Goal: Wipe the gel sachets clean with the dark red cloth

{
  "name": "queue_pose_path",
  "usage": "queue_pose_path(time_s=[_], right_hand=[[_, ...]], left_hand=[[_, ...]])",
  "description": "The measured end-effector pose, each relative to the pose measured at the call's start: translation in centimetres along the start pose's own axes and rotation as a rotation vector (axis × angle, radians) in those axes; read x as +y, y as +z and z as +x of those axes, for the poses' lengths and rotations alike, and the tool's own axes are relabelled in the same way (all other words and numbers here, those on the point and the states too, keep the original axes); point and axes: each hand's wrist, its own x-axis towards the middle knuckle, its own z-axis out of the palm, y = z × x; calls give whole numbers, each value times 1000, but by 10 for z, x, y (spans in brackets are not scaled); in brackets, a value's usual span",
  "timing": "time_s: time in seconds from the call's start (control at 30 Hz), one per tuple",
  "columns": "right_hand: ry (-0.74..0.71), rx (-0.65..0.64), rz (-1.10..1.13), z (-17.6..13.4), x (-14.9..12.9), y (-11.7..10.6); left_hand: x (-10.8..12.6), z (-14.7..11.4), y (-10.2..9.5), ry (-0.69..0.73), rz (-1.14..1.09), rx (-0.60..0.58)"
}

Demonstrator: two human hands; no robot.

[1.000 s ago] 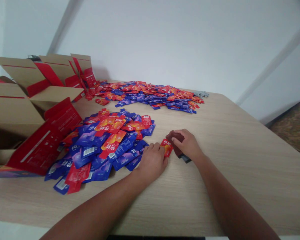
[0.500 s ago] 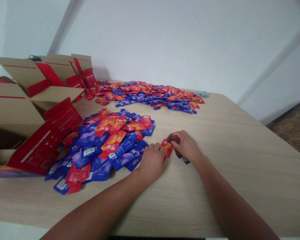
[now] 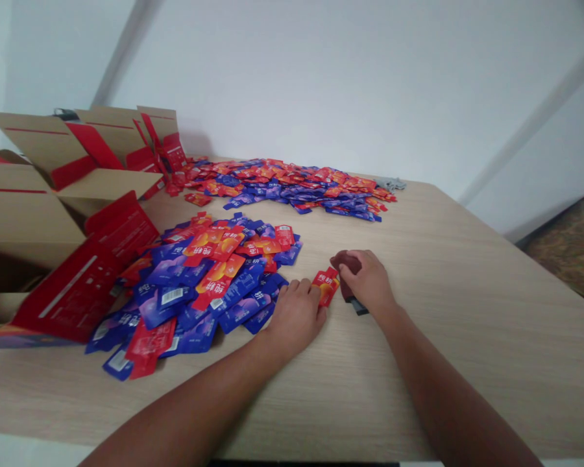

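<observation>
Open cardboard boxes point(image 3: 104, 181) at left, crumpled grey cloth point(image 3: 392, 184) near white wall point(image 3: 321, 78).

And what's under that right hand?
Under the right hand, partly showing, is a reddish-brown object with a dark grey end. The hand covers the rest, so its full shape, and whatever lies beneath it, can't be seen.

1. Two hands: left hand point(image 3: 296, 314), right hand point(image 3: 368, 280).
2. One brown object point(image 3: 346, 294).
3. At least one red sachet point(image 3: 324, 285) between the hands.
4. Two sachet heaps, near heap point(image 3: 214, 279) and far heap point(image 3: 292, 185), pieces uncountable.
5. At least two cartons point(image 3: 87, 279), overlapping.
6. One grey cloth point(image 3: 393, 184).
7. One table point(image 3: 506, 324).
</observation>
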Motion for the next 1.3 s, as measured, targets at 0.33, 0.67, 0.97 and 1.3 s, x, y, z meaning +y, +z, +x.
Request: queue_pose_path(time_s=[0.33,0.67,0.97,1.3], right_hand=[[-163,-266,201,-12,-13,17],[-27,-22,195,-5,-3,4],[-189,-271,300,-17,-24,12],[-16,-139,148,-6,1,12]], left_hand=[[-1,1,4,14,-24,36],[-2,2,4,-4,-44,31],[-4,3,7,2,-67,45],[-3,0,1,21,-39,31]])
